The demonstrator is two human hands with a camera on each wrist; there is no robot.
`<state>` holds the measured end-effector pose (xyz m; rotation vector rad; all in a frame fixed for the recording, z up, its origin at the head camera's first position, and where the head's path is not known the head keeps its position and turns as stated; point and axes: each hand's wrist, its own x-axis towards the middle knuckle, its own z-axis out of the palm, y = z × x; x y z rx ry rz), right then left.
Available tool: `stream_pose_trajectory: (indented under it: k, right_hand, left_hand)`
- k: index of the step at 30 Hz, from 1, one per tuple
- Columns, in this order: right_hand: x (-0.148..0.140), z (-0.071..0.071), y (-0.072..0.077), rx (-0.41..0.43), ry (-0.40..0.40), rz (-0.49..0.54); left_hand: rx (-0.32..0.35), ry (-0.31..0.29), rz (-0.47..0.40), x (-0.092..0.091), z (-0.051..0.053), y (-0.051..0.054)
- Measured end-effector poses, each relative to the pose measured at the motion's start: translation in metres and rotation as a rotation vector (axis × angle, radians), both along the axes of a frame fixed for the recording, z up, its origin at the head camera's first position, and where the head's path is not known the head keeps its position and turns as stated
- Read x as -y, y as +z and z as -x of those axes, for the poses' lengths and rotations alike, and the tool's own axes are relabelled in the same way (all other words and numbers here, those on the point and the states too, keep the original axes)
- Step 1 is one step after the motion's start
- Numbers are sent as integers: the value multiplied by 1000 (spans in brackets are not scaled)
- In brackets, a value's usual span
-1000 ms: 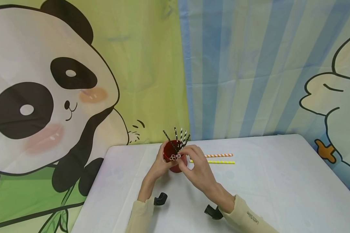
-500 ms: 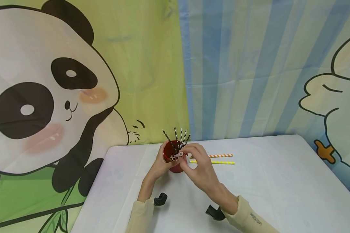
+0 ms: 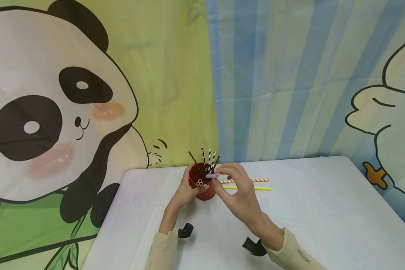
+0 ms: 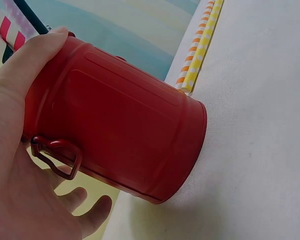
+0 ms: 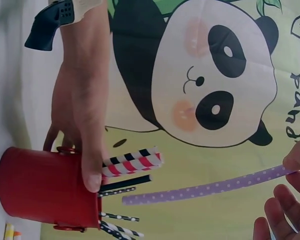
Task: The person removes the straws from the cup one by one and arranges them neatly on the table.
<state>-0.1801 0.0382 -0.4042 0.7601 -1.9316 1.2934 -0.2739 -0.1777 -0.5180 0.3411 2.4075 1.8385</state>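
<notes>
My left hand point(image 3: 185, 191) grips a small red metal bucket point(image 3: 206, 195) by its rim, thumb over the edge; a wire handle point(image 4: 60, 157) shows on its side in the left wrist view. Several paper straws stand in it: black ones with white dots or stripes, and a pink-striped straw point(image 5: 135, 165) beside the left thumb. Between thumb and fingertip my right hand point(image 3: 241, 197) pinches a purple straw with white dots point(image 5: 205, 191) by its upper end. In the right wrist view the straw's lower end is just outside the bucket's mouth.
An orange-striped straw point(image 3: 260, 180) and a yellow dotted straw point(image 3: 262, 188) lie side by side on the white table point(image 3: 307, 210), right of the bucket. Black wrist mounts point(image 3: 185, 230) stick out from both sleeves. Behind the table hangs a panda-print cloth point(image 3: 175, 93).
My right hand has moved to the right and drawn the purple straw away from the other straws in the bucket. The left hand and the bucket stay put.
</notes>
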Motion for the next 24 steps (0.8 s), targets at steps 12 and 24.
stream_pose_trajectory:
  k: [12,24]
  right_hand:
    - [-11,-7,10,-34,-18,30]
    - [-18,0,-3,49,-30,-58]
  left_hand:
    - [34,-17,-17,-2,-15,28]
    - [31,-21,-15,-2,-14,28]
